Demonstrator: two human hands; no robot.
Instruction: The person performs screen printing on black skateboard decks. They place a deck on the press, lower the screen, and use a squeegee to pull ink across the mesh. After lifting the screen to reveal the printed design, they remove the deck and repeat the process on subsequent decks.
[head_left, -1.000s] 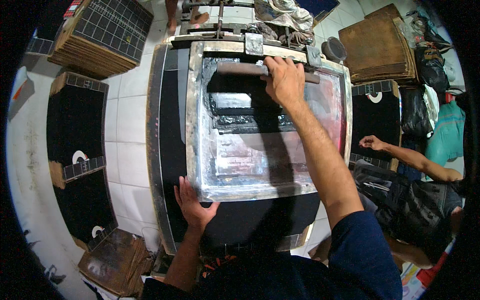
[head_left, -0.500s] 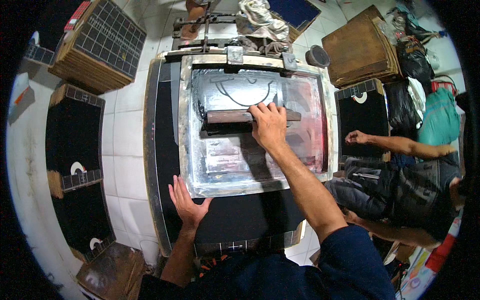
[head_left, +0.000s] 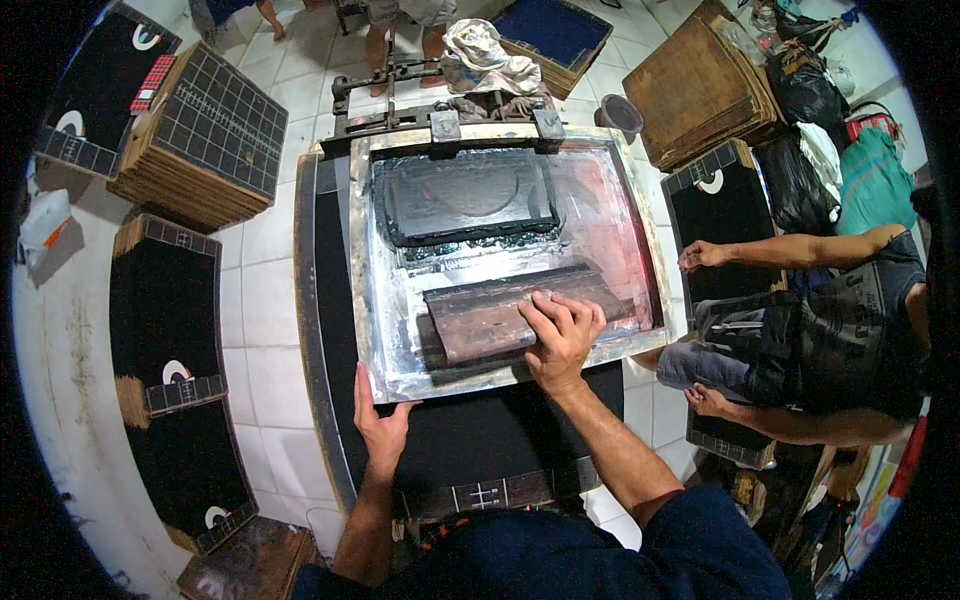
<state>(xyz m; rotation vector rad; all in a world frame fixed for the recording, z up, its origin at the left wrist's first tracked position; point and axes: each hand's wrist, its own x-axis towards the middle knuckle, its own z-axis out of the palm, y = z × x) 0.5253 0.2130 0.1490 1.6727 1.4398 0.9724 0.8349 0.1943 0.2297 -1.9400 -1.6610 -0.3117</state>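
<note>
A screen-printing frame (head_left: 360, 250) with a pale, ink-smeared wooden rim lies over a black board (head_left: 480, 450). My left hand (head_left: 381, 425) cups its near left corner, fingers straight along the side and thumb apart by the near edge. Within the frame, my right hand (head_left: 565, 335) has its fingers bent over a wide brown wooden squeegee (head_left: 475, 320), which leans on the mesh near the front rim. Farther back, a dark rectangle of wet black ink (head_left: 470, 236) covers the mesh, with a faint curved line in it. The squeegee's underside is hidden.
Two metal clamps (head_left: 445, 127) grip the frame's far rim. Stacks of boards (head_left: 215, 130) stand at left, others (head_left: 695, 85) at far right. A seated person (head_left: 800, 340) is close on the right, hands near the frame. A dark cup (head_left: 620, 118) sits beyond the far right corner.
My right hand has drawn the squeegee toward me, from the frame's middle to near the front rim, and tipped it. Black ink now covers the rectangle. My left hand's fingers have closed together.
</note>
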